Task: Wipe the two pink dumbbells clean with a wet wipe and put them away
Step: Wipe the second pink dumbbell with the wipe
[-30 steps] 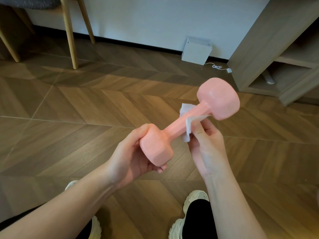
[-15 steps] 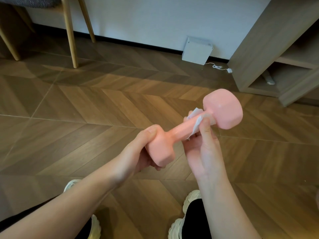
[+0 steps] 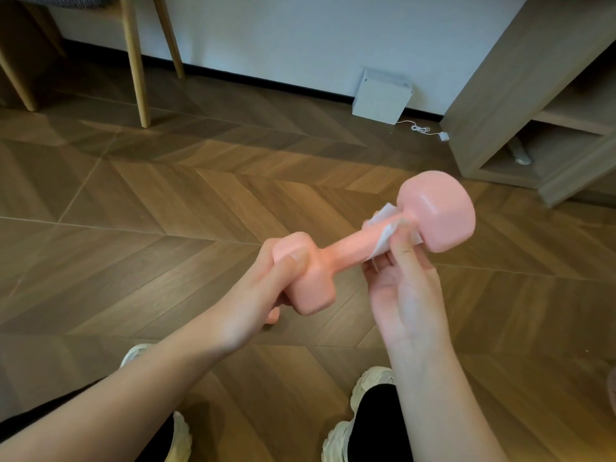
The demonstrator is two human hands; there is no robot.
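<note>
We are wearing black trousers (image 3: 376,425) on both legs and chunky off-white trainers (image 3: 336,441) with thick, ridged soles, the pair showing at the bottom edge. Our forearms (image 3: 116,405) are showing bare right to the frame edge; left hand (image 3: 263,288) and right hand (image 3: 403,291) are going bare too

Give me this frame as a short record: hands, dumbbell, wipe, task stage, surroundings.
left hand: grips the near head of the pink dumbbell
right hand: pinches the wet wipe round the handle, beside the far head
pink dumbbell: held in the air above the wooden floor, far head up and to the right
task stage: handle being wiped; only one dumbbell plainly in view, not yet put away
surroundings: shelf unit at right, white box against the wall, chair legs top left
</note>
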